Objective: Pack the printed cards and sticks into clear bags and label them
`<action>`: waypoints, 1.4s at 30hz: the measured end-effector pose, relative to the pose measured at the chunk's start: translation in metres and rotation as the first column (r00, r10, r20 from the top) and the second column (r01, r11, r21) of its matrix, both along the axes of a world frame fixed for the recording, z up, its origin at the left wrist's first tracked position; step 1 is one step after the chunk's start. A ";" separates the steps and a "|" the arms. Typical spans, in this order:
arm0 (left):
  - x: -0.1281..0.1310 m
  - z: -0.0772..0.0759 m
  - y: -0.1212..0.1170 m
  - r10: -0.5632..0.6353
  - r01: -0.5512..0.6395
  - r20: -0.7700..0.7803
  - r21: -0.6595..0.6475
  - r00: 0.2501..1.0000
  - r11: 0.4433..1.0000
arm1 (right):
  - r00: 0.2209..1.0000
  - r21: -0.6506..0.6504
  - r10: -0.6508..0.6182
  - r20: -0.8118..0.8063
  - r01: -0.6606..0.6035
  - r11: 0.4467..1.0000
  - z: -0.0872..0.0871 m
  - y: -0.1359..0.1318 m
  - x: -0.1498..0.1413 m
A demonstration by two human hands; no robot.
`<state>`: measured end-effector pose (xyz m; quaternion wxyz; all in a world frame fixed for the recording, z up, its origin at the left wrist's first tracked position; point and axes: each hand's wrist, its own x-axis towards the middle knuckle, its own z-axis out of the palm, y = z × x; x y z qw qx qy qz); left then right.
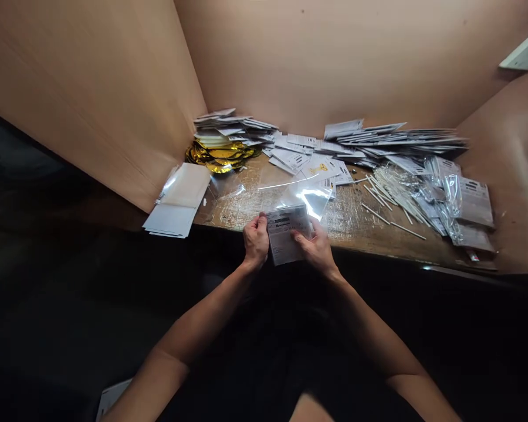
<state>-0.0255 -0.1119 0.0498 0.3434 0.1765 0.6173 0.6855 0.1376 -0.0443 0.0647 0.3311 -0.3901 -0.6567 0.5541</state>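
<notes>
Hands: the left hand (pixel 256 241) and right hand (pixel 315 249) are pinching a printed card (pixel 286 234) from either side, close together.
Table (pixel 356 228): carrying white sticks (pixel 393 196) (gold foil (pixel 217 158) is lying farther back).

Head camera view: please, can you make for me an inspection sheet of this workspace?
Surface: worn wooden bench top.
Job's things: printed card and clear plastic bag, held together.
Clutter: printed card piles, gold foil pieces, loose white sticks, filled plastic packets, white sheets.
Grippers: left hand and right hand both grip the card.
Cables: nothing seen.
Surroundings: tan panel walls; white fixture at upper right.
</notes>
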 end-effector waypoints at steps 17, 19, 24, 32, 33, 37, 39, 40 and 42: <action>-0.063 0.041 0.008 -0.453 0.486 -0.177 0.313 0.874 0.816 | 0.953 -0.052 0.110 -0.281 -0.129 0.990 0.025 0.056 -0.015; -0.077 0.056 0.012 -0.438 0.467 -0.165 0.378 0.884 0.800 | 0.956 -0.026 0.126 -0.264 -0.137 0.990 0.025 0.062 -0.020; -0.099 0.084 0.031 -0.291 0.375 -0.271 0.345 0.917 0.861 | 0.949 0.044 0.255 -0.183 -0.251 0.967 0.022 0.089 -0.059; -0.142 0.038 0.037 -0.242 0.364 -0.513 0.152 0.824 0.919 | 0.886 0.223 0.462 0.046 -0.460 0.860 0.014 0.157 -0.102; -0.145 0.032 0.036 -0.244 0.375 -0.542 0.143 0.804 0.916 | 0.868 0.229 0.496 0.019 -0.487 0.843 0.014 0.160 -0.103; -0.151 0.013 0.030 -0.322 0.418 -0.622 0.009 0.714 0.909 | 0.810 0.196 0.583 0.067 -0.584 0.788 0.014 0.161 -0.107; -0.151 0.009 0.028 -0.379 0.416 -0.609 -0.087 0.697 0.905 | 0.793 0.149 0.592 0.143 -0.609 0.779 0.013 0.162 -0.108; -0.151 0.009 0.028 -0.377 0.404 -0.603 -0.097 0.703 0.910 | 0.786 0.136 0.596 0.163 -0.616 0.776 0.013 0.163 -0.108; -0.153 0.010 0.029 -0.318 0.374 -0.614 -0.040 0.722 0.926 | 0.782 0.150 0.607 0.144 -0.624 0.767 0.011 0.167 -0.109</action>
